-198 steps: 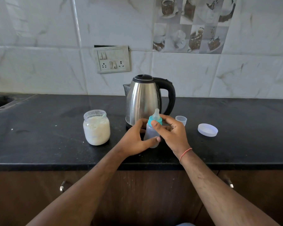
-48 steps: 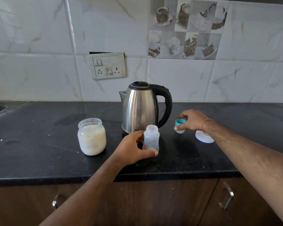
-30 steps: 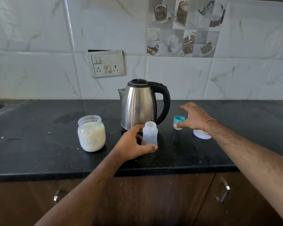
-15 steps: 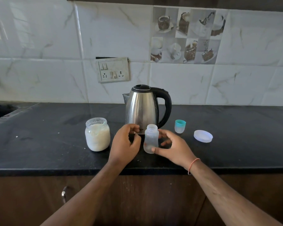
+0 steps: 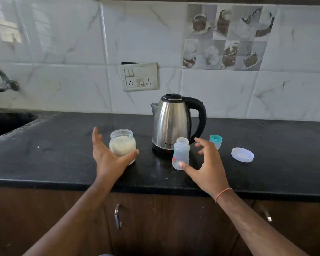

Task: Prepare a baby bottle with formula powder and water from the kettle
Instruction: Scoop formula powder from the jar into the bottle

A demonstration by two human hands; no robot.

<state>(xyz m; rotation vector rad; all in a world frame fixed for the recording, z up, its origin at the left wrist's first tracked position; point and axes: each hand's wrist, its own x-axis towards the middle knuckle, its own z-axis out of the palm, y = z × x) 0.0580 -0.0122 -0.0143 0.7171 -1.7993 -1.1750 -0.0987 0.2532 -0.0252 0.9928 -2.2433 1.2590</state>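
A wall of white marbled tiles (image 5: 63, 52) runs behind everything, with one panel of printed cups and cakes (image 5: 227, 36) set into it up on the right and a switch and socket plate (image 5: 140, 76) lower down, just above the kettle. Below that lies a black stone counter (image 5: 44, 154), dusty and speckled, over dark wooden cabinet doors (image 5: 155, 218) with metal handles. At the far left a curved tap (image 5: 2, 80) comes out of the wall over a dark sink recess.

The steel kettle (image 5: 172, 124) stands upright near the middle of the counter, lid on, black handle to the right. In front of it and a little right is the baby bottle (image 5: 181, 153), clear, open at the neck, upright on the stone. Left of the kettle sits the formula jar (image 5: 122, 144), lidless and holding pale powder. The bottle's teal collar and teat (image 5: 215, 140) stands behind the right hand, and a white lid (image 5: 242, 154) lies flat further right, well apart from the rest.

The left hand (image 5: 107, 157) is spread wide, palm toward the jar, thumb across the jar's lower front, fingers straight and gripping nothing. The right hand (image 5: 209, 167) is also loosely spread, thumb tip at the bottle's base, its other fingers beside the bottle and not closed round it
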